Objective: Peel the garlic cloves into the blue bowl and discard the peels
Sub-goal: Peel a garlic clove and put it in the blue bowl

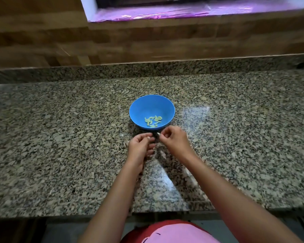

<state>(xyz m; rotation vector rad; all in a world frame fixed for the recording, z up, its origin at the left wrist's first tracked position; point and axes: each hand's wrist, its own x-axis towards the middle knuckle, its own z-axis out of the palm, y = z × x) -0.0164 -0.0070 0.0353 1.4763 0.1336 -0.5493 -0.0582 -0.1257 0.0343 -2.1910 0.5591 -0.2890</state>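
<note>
Since approx. ten peeled cloves (153,121) are already seen lying at the bottom of the blue bowl (139,109), the task is judged well under way, though not finished. Just in front of the bowl's near rim, a small whitish garlic piece (158,134) is pinched betw. thumb and forefinger of the right hand (173,140); whether it is a clove or only skin can't be told. The left hand (140,146) is held close beside it, fingers curled inward w/ a pale speck at the tips, but whether anything is gripped there can't be told. A few pale scraps, prob. peels (163,154), are scattered on the granite countertop (60,137) under and around the hands, so discarding is judged yet to be done. No pile of unpeeled cloves is made out, so how many are left can't be judged. Beyond the counter, a wood-look backsplash (147,41) and a window sill (165,13) w/ purple lining are seen.
</note>
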